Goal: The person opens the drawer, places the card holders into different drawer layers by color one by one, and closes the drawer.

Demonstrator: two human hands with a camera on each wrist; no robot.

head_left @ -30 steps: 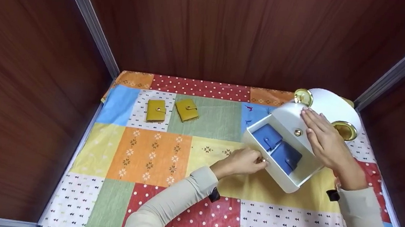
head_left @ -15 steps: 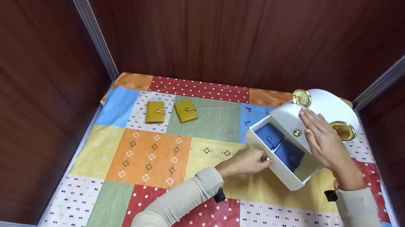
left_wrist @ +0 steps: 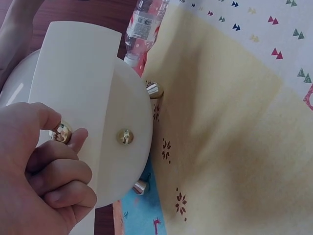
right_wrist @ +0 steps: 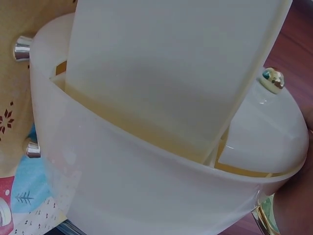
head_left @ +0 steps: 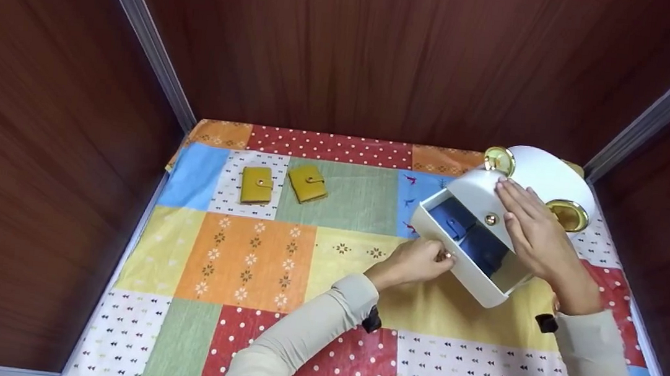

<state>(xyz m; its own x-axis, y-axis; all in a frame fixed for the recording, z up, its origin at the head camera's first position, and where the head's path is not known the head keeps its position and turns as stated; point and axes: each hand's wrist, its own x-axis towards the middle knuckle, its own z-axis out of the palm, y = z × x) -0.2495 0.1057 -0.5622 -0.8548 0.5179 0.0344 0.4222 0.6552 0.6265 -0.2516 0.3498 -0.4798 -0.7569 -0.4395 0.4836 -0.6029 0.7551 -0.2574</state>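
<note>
A white box [head_left: 545, 173] with gold knobs stands at the table's back right. Its lower drawer [head_left: 474, 280] is part way out and holds two blue wallets [head_left: 451, 218] [head_left: 484, 248]. My left hand [head_left: 443, 258] pinches the drawer's small gold knob [left_wrist: 60, 133] between thumb and fingers; the left wrist view shows this grip [left_wrist: 66, 137] closely. My right hand [head_left: 522, 217] lies flat with straight fingers on the box's top, beside another gold knob [head_left: 491, 219]. The right wrist view shows only the white box [right_wrist: 161, 117] from close up.
Two yellow wallets [head_left: 257, 184] [head_left: 308, 184] lie side by side at the back left of the patchwork tablecloth [head_left: 252, 260]. Wooden walls close in the table on three sides. A plastic bottle [left_wrist: 144, 22] lies by the box in the left wrist view.
The drawer has slid further into the box, and my left hand has moved up and right with its knob. My right hand has stayed on the box top.
</note>
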